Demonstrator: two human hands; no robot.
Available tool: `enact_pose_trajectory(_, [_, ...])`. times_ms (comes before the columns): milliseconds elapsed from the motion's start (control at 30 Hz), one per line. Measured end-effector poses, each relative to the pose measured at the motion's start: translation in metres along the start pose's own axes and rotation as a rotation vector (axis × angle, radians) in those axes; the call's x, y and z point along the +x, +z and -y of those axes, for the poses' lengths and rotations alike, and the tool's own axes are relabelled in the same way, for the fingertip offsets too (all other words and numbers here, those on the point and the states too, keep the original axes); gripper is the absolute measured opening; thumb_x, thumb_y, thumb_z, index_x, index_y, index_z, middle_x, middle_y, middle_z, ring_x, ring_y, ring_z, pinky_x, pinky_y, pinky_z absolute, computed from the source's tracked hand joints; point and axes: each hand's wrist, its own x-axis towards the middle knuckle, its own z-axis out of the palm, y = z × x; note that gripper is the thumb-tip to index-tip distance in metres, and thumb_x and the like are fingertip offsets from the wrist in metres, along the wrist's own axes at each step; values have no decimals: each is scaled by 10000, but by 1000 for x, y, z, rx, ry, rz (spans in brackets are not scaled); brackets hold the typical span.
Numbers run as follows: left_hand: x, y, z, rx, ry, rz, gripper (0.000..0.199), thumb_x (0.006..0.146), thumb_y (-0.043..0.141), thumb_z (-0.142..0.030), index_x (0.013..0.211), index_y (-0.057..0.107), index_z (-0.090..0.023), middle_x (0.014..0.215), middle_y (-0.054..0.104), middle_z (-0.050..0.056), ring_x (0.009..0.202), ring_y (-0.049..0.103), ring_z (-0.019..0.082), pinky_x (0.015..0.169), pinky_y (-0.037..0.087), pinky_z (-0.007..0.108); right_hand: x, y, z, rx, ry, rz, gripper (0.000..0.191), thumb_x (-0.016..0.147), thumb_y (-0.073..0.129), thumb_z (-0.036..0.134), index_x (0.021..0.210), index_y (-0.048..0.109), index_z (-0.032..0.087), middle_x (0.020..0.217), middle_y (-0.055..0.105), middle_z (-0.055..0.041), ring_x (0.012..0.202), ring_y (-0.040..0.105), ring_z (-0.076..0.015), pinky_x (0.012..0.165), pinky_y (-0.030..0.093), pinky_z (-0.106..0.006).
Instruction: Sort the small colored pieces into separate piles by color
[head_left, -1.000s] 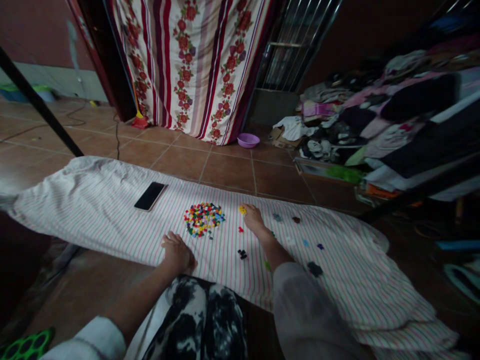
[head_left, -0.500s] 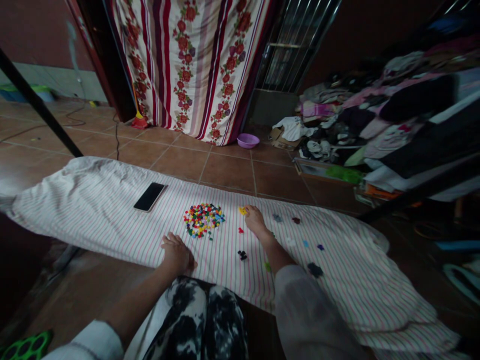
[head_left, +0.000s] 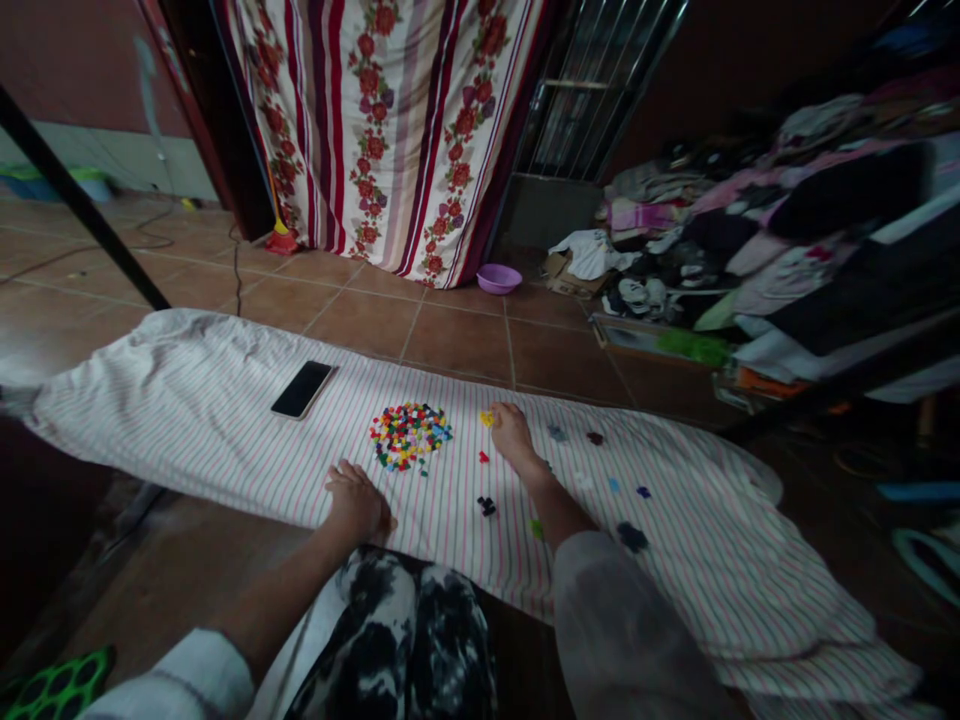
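My hands are apart on a pink-and-green striped sheet (head_left: 225, 420) spread over the brown tile floor (head_left: 457, 340). My left hand (head_left: 358, 503) rests near the sheet's near edge, beside a round heap of small multicoloured pieces (head_left: 409, 436) at the middle of the frame. My right hand (head_left: 512, 435) lies just beside a yellow piece (head_left: 487, 418); I cannot tell if it grips anything. A black phone (head_left: 302, 390) lies left of the heap. Upper centre hangs a floral curtain (head_left: 382, 130), a purple basin (head_left: 499, 279) on the floor below it, and a heap of clothes (head_left: 750, 220) fills the upper right.
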Motion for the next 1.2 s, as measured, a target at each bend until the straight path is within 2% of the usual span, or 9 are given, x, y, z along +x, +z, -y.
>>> enact_pose_trajectory(133, [1,1,1,-18,-12,3,1019,729,600,-603,1429,315,81,1453,278,404,1324,315,576,924,418,575,-3,1,19,79,-89,-26,394,844,409,65,1107,682,172,1090,662,-96,1052,575,-199,986,426,-331])
enact_pose_trajectory(300, [-2,0,5,-55,5,-10,1037,749,583,-619,1420,301,120,1460,251,414,1337,297,570,958,408,550,-23,11,54,116,-182,135,305,870,456,99,1012,707,198,1029,677,-65,988,595,-167,924,438,-275])
enact_pose_trajectory(467, [-12,23,10,-82,45,-198,960,801,529,-630,1403,365,100,1445,309,402,1338,331,539,1003,365,566,-47,23,74,97,-160,250,285,882,472,116,1025,705,198,1032,674,-71,964,610,-159,886,434,-247])
enact_pose_trajectory(567, [-19,43,12,-96,71,-321,811,882,429,-565,1406,401,53,1457,347,352,1371,325,484,1075,296,583,-55,29,78,82,-156,228,295,874,471,101,1030,700,202,1039,665,-73,985,606,-164,883,433,-246])
enact_pose_trajectory(667, [-25,53,15,-137,78,-354,754,903,409,-526,1403,417,39,1468,363,319,1391,314,451,1105,285,568,-58,33,78,84,-165,202,309,868,461,83,1032,693,203,1035,656,-72,984,605,-164,873,438,-246])
enact_pose_trajectory(867, [-22,40,21,-305,60,-470,475,931,324,-340,1206,631,-104,1467,451,183,1444,252,372,1149,255,544,-61,36,75,140,-164,174,292,831,483,64,986,680,212,986,642,-44,914,606,-150,822,453,-239])
enact_pose_trajectory(967, [-12,36,21,-366,3,-547,431,905,334,-296,1090,676,-110,1490,429,159,1467,175,375,1157,232,560,-62,38,74,159,-169,162,256,824,494,68,941,669,212,967,641,-33,905,605,-149,812,455,-240])
enact_pose_trajectory(1067, [3,37,20,-387,-23,-599,461,896,326,-279,1162,640,-72,1504,402,181,1482,118,363,1163,218,552,-61,41,72,169,-163,159,200,833,516,92,910,659,207,946,643,-37,885,607,-152,804,459,-241])
enact_pose_trajectory(1200, [24,40,20,-382,-98,-637,577,917,285,-301,1367,460,14,1505,371,236,1478,130,364,1160,207,552,-61,43,73,179,-141,149,159,846,525,110,907,648,191,964,641,-58,875,613,-157,799,465,-243])
